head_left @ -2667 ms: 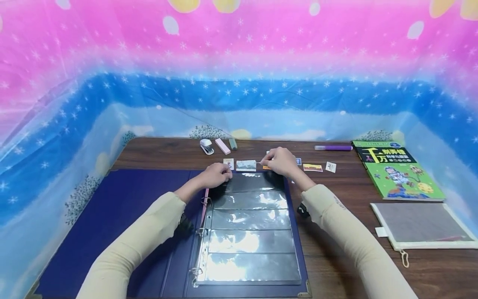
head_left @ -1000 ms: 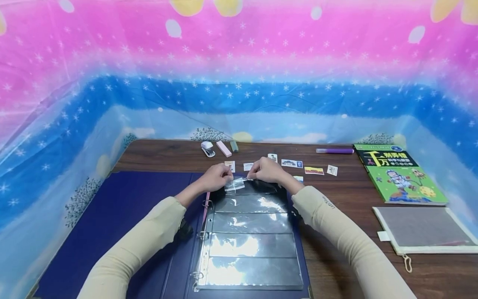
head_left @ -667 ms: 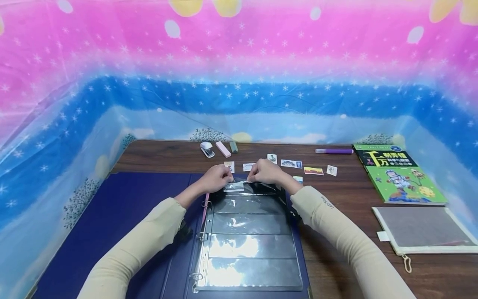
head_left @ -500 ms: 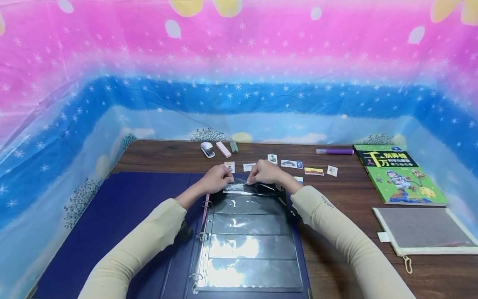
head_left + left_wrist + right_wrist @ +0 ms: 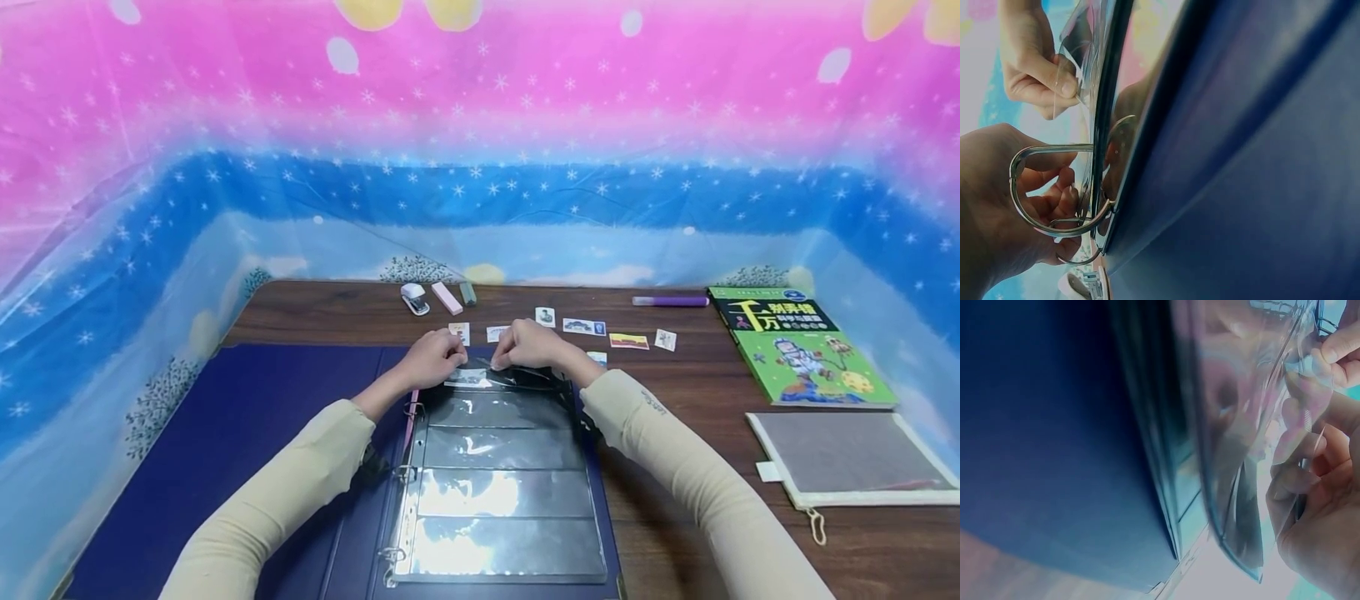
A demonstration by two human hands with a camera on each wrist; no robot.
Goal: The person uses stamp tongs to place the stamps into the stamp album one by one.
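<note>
A ring binder lies spread out, with a clear pocket page on its right side. At the page's top left, my left hand pinches the edge of the clear film; its fingers also show in the right wrist view. Close to its right, my right hand holds slim metal tweezers, seen partly through the film. A pale grey stamp lies in the top pocket between the hands, its upper part behind the raised film. The binder's metal ring stands before my left hand in the left wrist view.
Several stamps, including a yellow-red one, lie beyond the page. A stapler, pink eraser and small green block are at the back. Right are a purple marker, green book and mesh zip pouch.
My right hand has come from the stamps on the table left and down to the page. The grey stamp has moved into the top pocket, sinking lower; the film there now bulges up.
</note>
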